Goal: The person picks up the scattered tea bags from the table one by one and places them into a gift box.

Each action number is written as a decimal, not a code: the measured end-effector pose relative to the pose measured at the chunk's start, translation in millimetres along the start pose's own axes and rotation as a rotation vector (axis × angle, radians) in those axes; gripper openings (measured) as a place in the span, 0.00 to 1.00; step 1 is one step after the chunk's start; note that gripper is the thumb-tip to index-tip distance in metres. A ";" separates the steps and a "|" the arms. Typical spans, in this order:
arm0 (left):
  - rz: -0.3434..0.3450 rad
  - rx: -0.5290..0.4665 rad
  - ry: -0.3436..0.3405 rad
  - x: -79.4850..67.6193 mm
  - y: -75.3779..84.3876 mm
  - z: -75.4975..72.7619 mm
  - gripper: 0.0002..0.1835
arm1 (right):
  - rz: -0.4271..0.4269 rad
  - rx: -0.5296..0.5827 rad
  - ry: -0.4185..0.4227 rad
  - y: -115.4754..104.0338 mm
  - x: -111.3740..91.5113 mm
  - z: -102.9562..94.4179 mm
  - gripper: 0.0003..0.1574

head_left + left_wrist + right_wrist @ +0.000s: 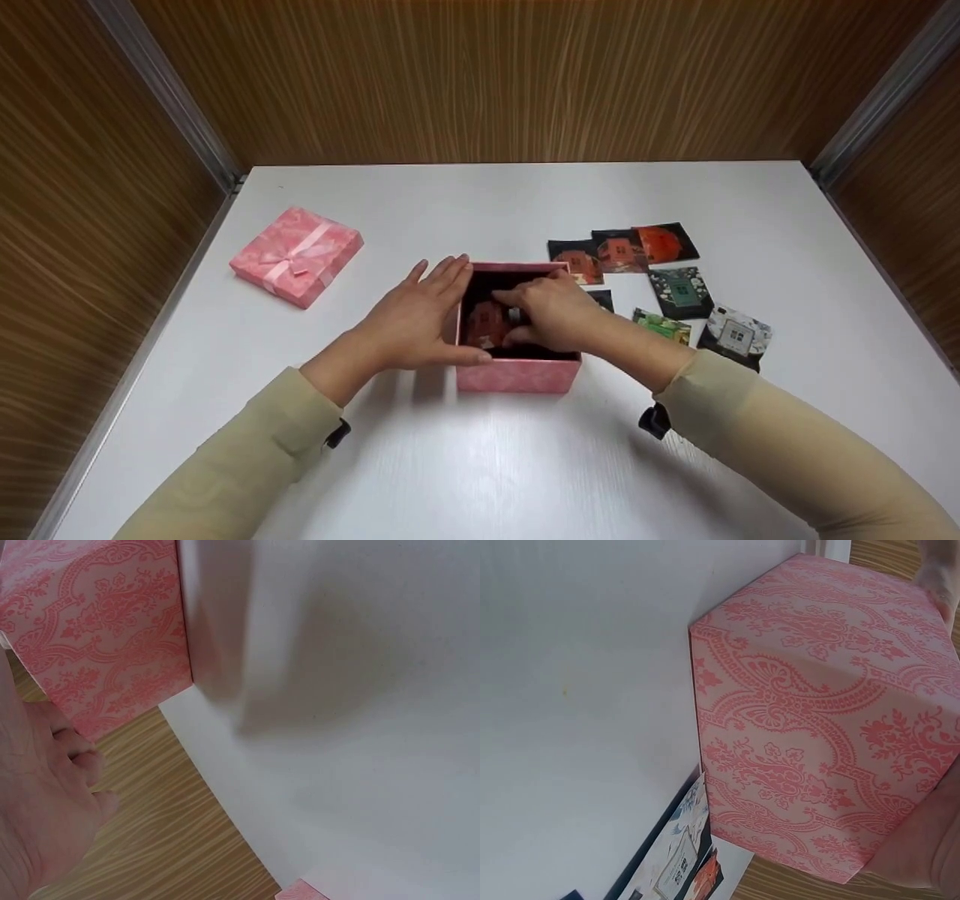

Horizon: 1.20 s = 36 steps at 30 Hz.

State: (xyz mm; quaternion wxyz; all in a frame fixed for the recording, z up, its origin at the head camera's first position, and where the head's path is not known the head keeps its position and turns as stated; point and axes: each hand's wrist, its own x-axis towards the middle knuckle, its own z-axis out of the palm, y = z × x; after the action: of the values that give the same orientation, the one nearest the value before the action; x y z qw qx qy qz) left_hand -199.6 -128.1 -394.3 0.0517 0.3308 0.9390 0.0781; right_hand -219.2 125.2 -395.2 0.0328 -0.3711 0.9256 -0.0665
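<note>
The left hand (pixel 412 319) spreads against the pink patterned box (pixel 517 376) on the white desk (pixel 480 465); the right hand (pixel 562 313), grip unclear, reaches inside beside a flat dark-red packet (pixel 486 327); careless pressing could bend it.

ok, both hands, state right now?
Left hand: open, resting against the pink box.
Right hand: inside the box; can't tell whether it's open or gripping anything.

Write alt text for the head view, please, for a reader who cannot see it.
A person's right hand reaches into an open pink box, where a red-printed piece shows, while the left hand touches the box's left side. On the white table, a pink lid with a bow lies at left and several flat printed pieces at right.
</note>
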 end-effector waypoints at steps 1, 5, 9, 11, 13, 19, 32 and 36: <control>0.000 0.000 0.001 -0.1 -0.1 0.0 0.71 | -0.001 0.005 0.003 0.2 -0.2 -0.2 0.44; -0.002 0.002 0.001 -0.3 -0.1 -0.2 0.71 | -0.015 0.033 0.027 1.1 -2.3 -2.5 0.43; 0.003 0.000 0.007 -0.1 -0.2 0.7 0.71 | -0.051 0.089 0.074 4.4 -4.1 -4.2 0.40; 0.009 0.000 0.015 0.2 -0.4 1.0 0.70 | -0.065 0.123 0.098 6.7 -6.1 -6.2 0.39; 0.013 -0.001 0.022 0.2 -0.6 1.1 0.70 | -0.080 0.156 0.131 9.7 -8.9 -9.3 0.38; 0.010 0.006 0.022 -0.2 -0.8 1.0 0.70 | -0.093 0.265 0.248 24.4 -23.6 -26.5 0.36; -0.008 0.012 0.009 -0.1 0.6 0.4 0.71 | 0.146 0.429 0.446 97.5 -98.9 -53.4 0.39; -0.006 0.009 0.010 -0.2 1.0 0.7 0.72 | 0.297 0.489 0.386 125.1 -128.2 -49.3 0.42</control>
State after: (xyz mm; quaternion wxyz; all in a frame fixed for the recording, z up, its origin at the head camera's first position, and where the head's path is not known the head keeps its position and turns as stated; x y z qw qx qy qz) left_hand -198.7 -127.4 -394.8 0.0458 0.3279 0.9406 0.0755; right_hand -217.3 308.3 -363.3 -0.0458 -0.1940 0.9153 -0.3499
